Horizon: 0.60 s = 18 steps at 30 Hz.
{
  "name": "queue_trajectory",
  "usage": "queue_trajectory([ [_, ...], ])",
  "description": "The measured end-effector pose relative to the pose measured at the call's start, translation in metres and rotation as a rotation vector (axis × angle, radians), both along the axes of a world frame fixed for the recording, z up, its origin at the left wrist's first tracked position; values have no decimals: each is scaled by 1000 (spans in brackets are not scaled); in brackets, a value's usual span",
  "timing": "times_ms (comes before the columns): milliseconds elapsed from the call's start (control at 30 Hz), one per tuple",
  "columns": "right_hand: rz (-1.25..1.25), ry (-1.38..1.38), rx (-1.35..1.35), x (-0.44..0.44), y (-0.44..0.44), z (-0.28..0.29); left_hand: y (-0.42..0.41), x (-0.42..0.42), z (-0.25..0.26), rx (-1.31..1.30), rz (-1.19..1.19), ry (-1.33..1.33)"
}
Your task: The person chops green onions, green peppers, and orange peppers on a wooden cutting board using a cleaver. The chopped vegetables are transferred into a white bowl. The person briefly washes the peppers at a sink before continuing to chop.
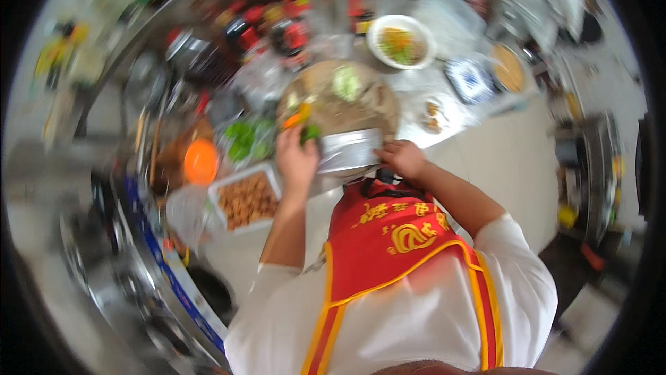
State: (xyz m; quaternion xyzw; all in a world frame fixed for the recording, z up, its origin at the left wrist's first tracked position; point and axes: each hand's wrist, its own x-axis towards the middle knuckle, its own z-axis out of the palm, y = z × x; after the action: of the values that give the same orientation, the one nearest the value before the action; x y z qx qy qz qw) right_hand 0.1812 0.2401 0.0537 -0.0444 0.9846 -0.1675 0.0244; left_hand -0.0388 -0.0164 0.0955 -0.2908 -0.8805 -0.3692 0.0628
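Note:
A round cutting board (364,109) lies before me, with a pale green heap of cut vegetable (346,83) near its far side. My right hand (403,159) grips a cleaver at its right end; the broad metal blade (349,150) lies over the board's near part. At the board's left edge, my left hand (297,156) has its fingertips at orange and yellow vegetable pieces (297,116) and a green piece (310,133). Blur hides whether the left fingers hold any of them.
Left of the board are leafy greens (242,141), an orange bowl (201,162) and a white tray of brown chunks (247,198). Beyond it stand red-capped bottles (291,37). At the right are a white bowl of cut vegetables (401,42) and a blue-and-white dish (470,81).

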Motion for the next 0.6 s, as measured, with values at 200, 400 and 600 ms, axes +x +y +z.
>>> queue_trajectory([
  [200,-63,89,148,-32,-7,-11,44,-8,6,124,-154,-332],
  [400,-594,48,-309,50,28,44,114,55,-4,222,-387,-543],
  [600,-1077,-85,-395,239,116,1,227,155,-12,92,-591,-664],
])
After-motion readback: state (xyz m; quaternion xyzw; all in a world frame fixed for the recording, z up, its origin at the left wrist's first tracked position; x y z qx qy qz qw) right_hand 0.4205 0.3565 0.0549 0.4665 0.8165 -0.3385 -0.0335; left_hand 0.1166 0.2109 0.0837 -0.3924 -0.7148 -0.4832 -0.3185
